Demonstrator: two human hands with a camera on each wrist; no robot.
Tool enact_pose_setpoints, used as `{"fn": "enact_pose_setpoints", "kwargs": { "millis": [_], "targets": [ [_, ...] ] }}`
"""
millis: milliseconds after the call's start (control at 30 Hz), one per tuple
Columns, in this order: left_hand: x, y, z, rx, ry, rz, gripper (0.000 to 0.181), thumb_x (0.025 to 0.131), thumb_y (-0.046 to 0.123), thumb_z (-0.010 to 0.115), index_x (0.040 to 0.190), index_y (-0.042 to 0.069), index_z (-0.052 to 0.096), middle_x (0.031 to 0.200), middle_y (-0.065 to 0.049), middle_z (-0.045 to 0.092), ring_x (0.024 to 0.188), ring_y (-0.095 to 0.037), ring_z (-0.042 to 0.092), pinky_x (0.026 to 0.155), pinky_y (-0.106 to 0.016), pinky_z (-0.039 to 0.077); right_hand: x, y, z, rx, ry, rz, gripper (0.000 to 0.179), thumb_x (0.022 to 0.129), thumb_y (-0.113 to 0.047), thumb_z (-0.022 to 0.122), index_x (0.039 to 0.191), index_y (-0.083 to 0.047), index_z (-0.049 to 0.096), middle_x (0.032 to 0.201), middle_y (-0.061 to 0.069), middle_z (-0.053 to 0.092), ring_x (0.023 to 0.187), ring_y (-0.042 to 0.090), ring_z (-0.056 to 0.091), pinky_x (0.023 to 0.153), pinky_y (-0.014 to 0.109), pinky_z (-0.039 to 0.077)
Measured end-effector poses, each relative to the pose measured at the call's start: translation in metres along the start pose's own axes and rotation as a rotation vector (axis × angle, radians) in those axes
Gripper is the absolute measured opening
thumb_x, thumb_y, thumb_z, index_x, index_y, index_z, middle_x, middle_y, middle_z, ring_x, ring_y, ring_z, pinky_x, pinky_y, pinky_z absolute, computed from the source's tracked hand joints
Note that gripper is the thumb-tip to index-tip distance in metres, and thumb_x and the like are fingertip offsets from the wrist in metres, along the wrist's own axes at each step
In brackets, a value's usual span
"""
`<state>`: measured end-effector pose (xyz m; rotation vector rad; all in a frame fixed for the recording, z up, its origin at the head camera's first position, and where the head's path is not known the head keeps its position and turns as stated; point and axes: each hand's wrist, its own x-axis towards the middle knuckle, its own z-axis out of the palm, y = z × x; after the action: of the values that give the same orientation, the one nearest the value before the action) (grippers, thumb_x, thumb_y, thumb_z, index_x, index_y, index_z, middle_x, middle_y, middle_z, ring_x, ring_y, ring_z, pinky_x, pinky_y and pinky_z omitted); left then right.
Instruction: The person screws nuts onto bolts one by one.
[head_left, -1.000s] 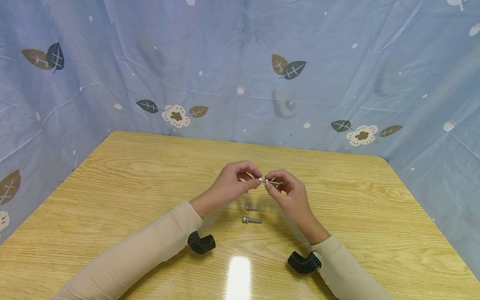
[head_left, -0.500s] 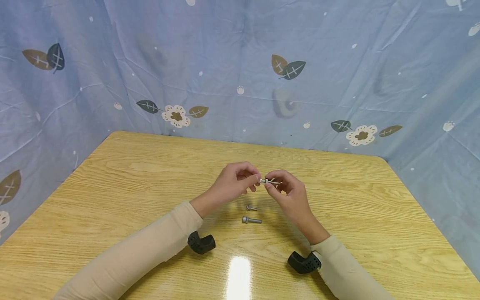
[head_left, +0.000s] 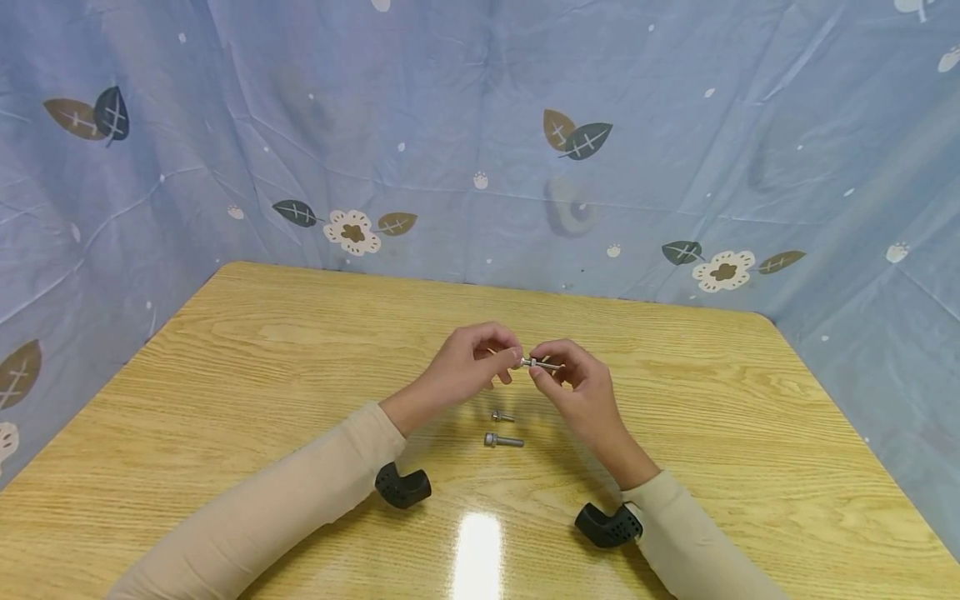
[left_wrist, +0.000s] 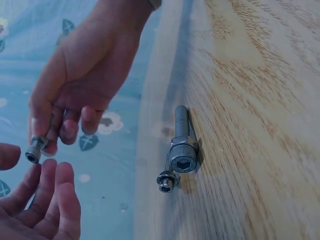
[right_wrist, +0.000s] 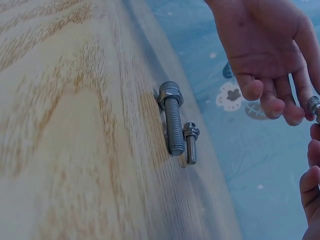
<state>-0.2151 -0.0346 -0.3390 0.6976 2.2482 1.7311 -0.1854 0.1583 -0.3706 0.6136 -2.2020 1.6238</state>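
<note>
A silver socket-head bolt [left_wrist: 33, 153] is held level above the table in the head view, its head to the left. My right hand [head_left: 583, 390] pinches the nut [left_wrist: 41, 141] on its shank between thumb and fingertips. My left hand [head_left: 471, 364] is at the bolt's head; in the left wrist view its thumb stands slightly apart from the head and the fingers lie just below it. A larger socket-head bolt [head_left: 508, 441] with a nut lies on the table below the hands. Beside it is a smaller bolt [head_left: 502, 416], also with a nut near its head.
The wood-grain table [head_left: 300, 333] spreads out around the hands. Blue patterned cloth [head_left: 480, 150] hangs behind it and at both sides. Black wrist mounts [head_left: 403, 486] sit on both cuffs. Light glares off the table's near part.
The left fingers shift slightly at the bolt's head, uncovering more of it than one second ago. My right hand and the two bolts on the table stay in place.
</note>
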Motion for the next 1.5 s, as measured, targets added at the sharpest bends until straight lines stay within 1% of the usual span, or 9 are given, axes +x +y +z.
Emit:
{"fn": "enact_pose_setpoints", "kwargs": {
  "millis": [333,600,667,833,933,1100,1233,1400,1500],
  "targets": [
    [0.0012,-0.0018,-0.0003,0.000,0.000,0.035,0.016,0.097,0.019,0.060,0.108,0.009,0.066,0.096,-0.011,0.068,0.089,-0.038,0.066,0.076,-0.055,0.054,0.0017,0.0001,-0.0002,-0.008,0.003,0.007,0.017,0.089,0.007,0.061,0.105,0.003,0.064,0.100,0.005,0.064,0.089,0.001,0.064,0.062,0.022,0.048],
    [0.0005,-0.0019,-0.0007,0.016,-0.008,0.062,0.014,0.093,0.013,0.064,0.106,0.014,0.066,0.109,-0.005,0.064,0.090,-0.016,0.065,0.077,-0.053,0.056,0.0008,0.0001,-0.0003,-0.004,-0.007,0.001,0.017,0.090,0.004,0.062,0.105,-0.003,0.065,0.100,0.003,0.064,0.089,0.006,0.063,0.063,0.022,0.048],
    [0.0005,-0.0016,-0.0007,0.014,-0.012,0.064,0.014,0.093,0.013,0.063,0.107,0.014,0.066,0.110,-0.005,0.063,0.091,-0.018,0.065,0.076,-0.053,0.055,0.0007,-0.0001,-0.0005,-0.006,-0.011,-0.008,0.017,0.090,0.005,0.062,0.105,-0.002,0.064,0.101,0.005,0.063,0.089,0.006,0.062,0.062,0.022,0.048],
    [0.0016,-0.0020,0.0000,-0.002,-0.001,0.025,0.018,0.097,0.020,0.059,0.111,0.009,0.064,0.104,-0.008,0.066,0.088,-0.036,0.066,0.075,-0.056,0.054,0.0001,0.0000,-0.0005,-0.010,-0.014,-0.021,0.015,0.091,0.001,0.062,0.106,0.000,0.064,0.101,0.010,0.063,0.089,0.009,0.064,0.062,0.022,0.047],
    [0.0022,-0.0027,0.0004,-0.005,0.001,0.006,0.020,0.098,0.022,0.058,0.110,0.007,0.064,0.099,-0.012,0.068,0.088,-0.041,0.065,0.074,-0.056,0.054,0.0000,0.0002,-0.0003,-0.008,-0.014,-0.020,0.016,0.091,0.003,0.062,0.106,0.000,0.064,0.101,0.009,0.063,0.090,0.007,0.065,0.062,0.022,0.048],
    [0.0016,-0.0035,0.0003,-0.004,-0.006,0.017,0.017,0.097,0.019,0.059,0.108,0.007,0.065,0.099,-0.017,0.068,0.089,-0.040,0.065,0.076,-0.055,0.054,0.0003,0.0011,0.0006,-0.006,-0.002,-0.005,0.020,0.089,0.008,0.060,0.106,-0.003,0.065,0.101,0.005,0.064,0.090,0.002,0.063,0.062,0.022,0.048],
    [0.0007,-0.0028,0.0000,0.003,0.003,0.030,0.016,0.096,0.019,0.061,0.107,0.008,0.066,0.094,-0.013,0.068,0.090,-0.039,0.065,0.076,-0.054,0.054,0.0002,0.0011,0.0008,-0.006,0.003,0.013,0.017,0.090,0.004,0.062,0.105,-0.004,0.065,0.101,0.003,0.064,0.091,0.006,0.065,0.063,0.022,0.048],
    [0.0001,-0.0015,-0.0003,0.023,0.012,0.036,0.013,0.094,0.017,0.063,0.106,0.012,0.067,0.100,-0.005,0.067,0.087,-0.024,0.067,0.072,-0.041,0.057,-0.0005,-0.0073,0.0013,-0.009,0.009,0.026,0.017,0.090,0.005,0.062,0.104,-0.002,0.065,0.101,0.005,0.064,0.090,0.005,0.064,0.064,0.022,0.048],
    [-0.0005,-0.0013,-0.0004,0.016,0.000,0.030,0.014,0.095,0.017,0.062,0.107,0.013,0.066,0.105,-0.006,0.066,0.088,-0.025,0.067,0.073,-0.044,0.057,-0.0007,-0.0071,0.0018,-0.009,0.011,0.021,0.018,0.089,0.008,0.061,0.104,-0.001,0.065,0.101,0.006,0.064,0.090,0.003,0.063,0.063,0.022,0.048]
  ]
}}
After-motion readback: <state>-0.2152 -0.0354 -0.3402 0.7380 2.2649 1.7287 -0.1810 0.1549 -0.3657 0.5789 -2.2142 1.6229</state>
